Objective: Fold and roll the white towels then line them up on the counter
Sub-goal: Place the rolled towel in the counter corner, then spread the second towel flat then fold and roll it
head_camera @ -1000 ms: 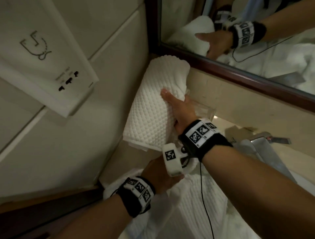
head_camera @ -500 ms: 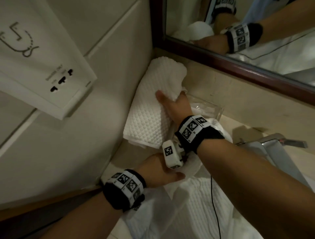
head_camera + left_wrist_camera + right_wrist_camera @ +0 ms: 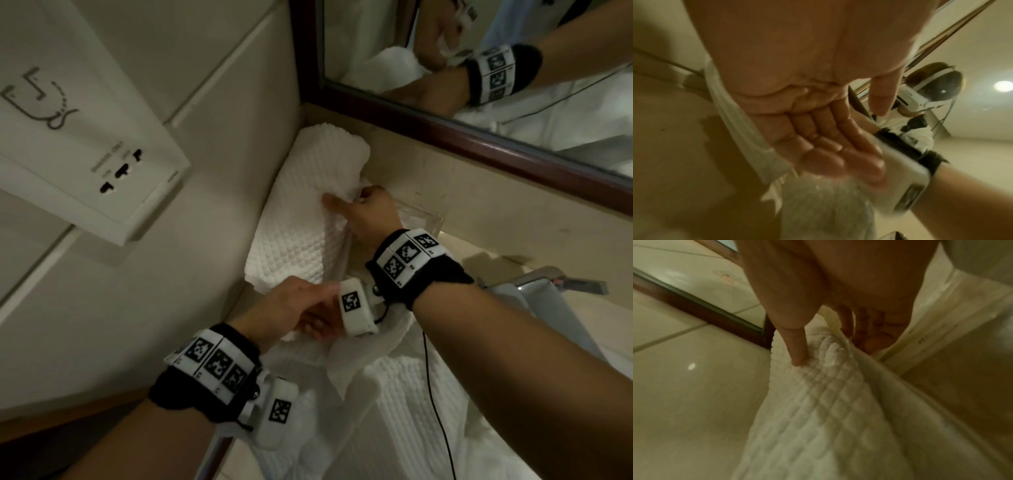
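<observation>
right hand (image 3: 368,214) grip pinched on rolled towel (image 3: 301,219); left hand (image 3: 291,310) slack-fingered, holding nothing

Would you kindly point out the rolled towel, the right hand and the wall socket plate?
rolled towel (image 3: 301,219), head view, on its quilted top face.
right hand (image 3: 371,214), head view, on the back of the hand.
wall socket plate (image 3: 113,171), head view, beside its slots.

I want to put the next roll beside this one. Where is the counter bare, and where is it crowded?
Bare counter shows between the clear tray, the backsplash under the mirror and the tap. The corner is crowded: the rolled towel fills it, gripped by the right hand. Loose towels cover the front, under the left hand.
</observation>
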